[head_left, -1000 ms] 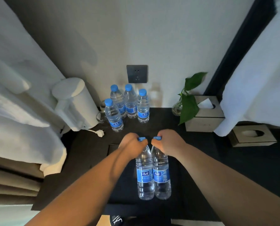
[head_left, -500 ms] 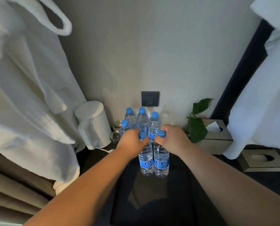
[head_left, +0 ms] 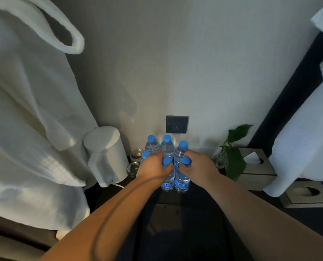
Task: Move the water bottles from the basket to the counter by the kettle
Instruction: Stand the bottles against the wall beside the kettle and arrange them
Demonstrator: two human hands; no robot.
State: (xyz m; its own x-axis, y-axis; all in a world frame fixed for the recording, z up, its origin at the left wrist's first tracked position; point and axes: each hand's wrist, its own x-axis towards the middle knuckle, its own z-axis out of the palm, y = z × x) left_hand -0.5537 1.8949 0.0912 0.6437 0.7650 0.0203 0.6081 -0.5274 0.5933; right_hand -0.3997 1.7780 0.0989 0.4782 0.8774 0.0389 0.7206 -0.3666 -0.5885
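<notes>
My left hand (head_left: pixel 154 167) grips the neck of a clear water bottle (head_left: pixel 168 182) with a blue cap. My right hand (head_left: pixel 199 166) grips the neck of a second such bottle (head_left: pixel 182 182) right beside it. Both bottles stand upright with their bases at the dark counter (head_left: pixel 185 213); whether they touch it I cannot tell. Just behind them stand several more blue-capped bottles (head_left: pixel 167 147) against the wall. The white kettle (head_left: pixel 106 155) stands to their left. No basket is in view.
Two clear glasses (head_left: pixel 133 164) sit between the kettle and the bottles. A wall socket (head_left: pixel 176 124) is above them. A green plant (head_left: pixel 234 159) in a glass vase and two tissue boxes (head_left: pixel 256 168) stand at the right. White robes (head_left: pixel 25 119) hang on both sides.
Both hands have carried the two bottles forward across the counter, from near its front edge to just in front of the standing group. The view has tilted upward.
</notes>
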